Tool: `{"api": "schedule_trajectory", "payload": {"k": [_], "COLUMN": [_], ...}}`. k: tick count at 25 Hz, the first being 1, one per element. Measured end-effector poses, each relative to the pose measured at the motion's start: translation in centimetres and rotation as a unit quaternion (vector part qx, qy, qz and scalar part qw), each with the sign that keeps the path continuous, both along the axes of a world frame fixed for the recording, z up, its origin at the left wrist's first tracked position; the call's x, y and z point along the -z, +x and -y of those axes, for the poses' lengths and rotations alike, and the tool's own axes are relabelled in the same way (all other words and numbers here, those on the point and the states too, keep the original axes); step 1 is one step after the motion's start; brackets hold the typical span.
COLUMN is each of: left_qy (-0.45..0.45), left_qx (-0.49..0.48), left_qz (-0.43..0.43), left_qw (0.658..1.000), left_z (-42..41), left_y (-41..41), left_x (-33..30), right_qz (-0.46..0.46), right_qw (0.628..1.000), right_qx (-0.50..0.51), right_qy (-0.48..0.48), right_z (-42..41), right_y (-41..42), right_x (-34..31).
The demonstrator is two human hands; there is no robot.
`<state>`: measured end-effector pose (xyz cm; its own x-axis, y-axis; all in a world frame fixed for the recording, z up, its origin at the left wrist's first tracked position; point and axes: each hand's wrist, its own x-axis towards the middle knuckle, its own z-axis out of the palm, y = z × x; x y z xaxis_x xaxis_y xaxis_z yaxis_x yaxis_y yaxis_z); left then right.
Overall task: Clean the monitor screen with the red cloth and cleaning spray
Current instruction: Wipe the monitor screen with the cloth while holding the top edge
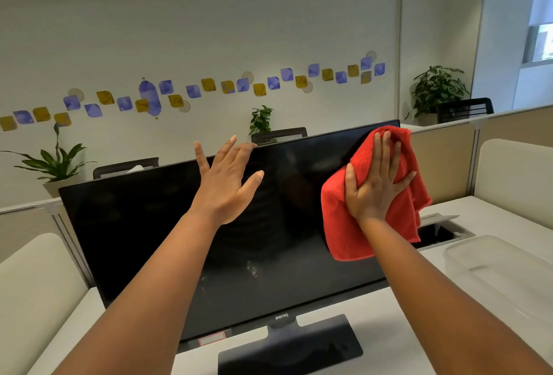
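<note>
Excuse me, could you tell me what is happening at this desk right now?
A person is cleaning a switched-off monitor. The right hand presses a red cloth flat against the upper right part of the dark screen. The left hand is open, fingers spread, at the monitor's top edge, apparently to steady it. No spray bottle is in view. A clear plastic container sits on the white desk to the right.

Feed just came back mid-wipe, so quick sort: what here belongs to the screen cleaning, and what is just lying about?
In the job:
monitor
red cloth, pressed to the screen's upper right by the right hand
left hand, open at the top edge
No spray in view.

Lying about:
clear tub
desk cable hatch
plants
chairs
</note>
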<state>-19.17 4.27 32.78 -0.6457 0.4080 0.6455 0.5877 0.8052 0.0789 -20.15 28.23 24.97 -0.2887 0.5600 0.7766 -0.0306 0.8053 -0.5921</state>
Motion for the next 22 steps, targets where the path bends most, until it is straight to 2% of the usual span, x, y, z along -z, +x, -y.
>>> {"api": "schedule_trajectory", "payload": {"k": [2,6,9,19,22], "left_qy": [0.005,0.017,0.016,0.012,0.019], "left_qx": [0.004,0.008,0.016,0.004,0.007], "left_qz": [0.001,-0.005,-0.005,-0.012,-0.014], "left_qw": [1.0,1.0,1.0,1.0,1.0], "left_z": [0.1,0.4,0.1,0.0,0.1], "left_y": [0.0,-0.1,-0.1,-0.2,-0.2], "left_x": [0.0,0.1,0.1,0.2,0.2], "right_qz": [-0.024,-0.028,-0.035,0.01,0.013], "right_qw": [0.998,0.999,0.999,0.992,0.986], "right_qx": [0.005,-0.01,0.001,0.004,0.009], "right_qy": [-0.065,0.015,-0.017,-0.122,-0.163], "right_z": [0.8,1.1,-0.2,1.0,2.2], "right_y": [-0.5,-0.9,-0.8,1.1,1.3], "right_x": [-2.2,-3.6,-2.6,10.7,12.2]}}
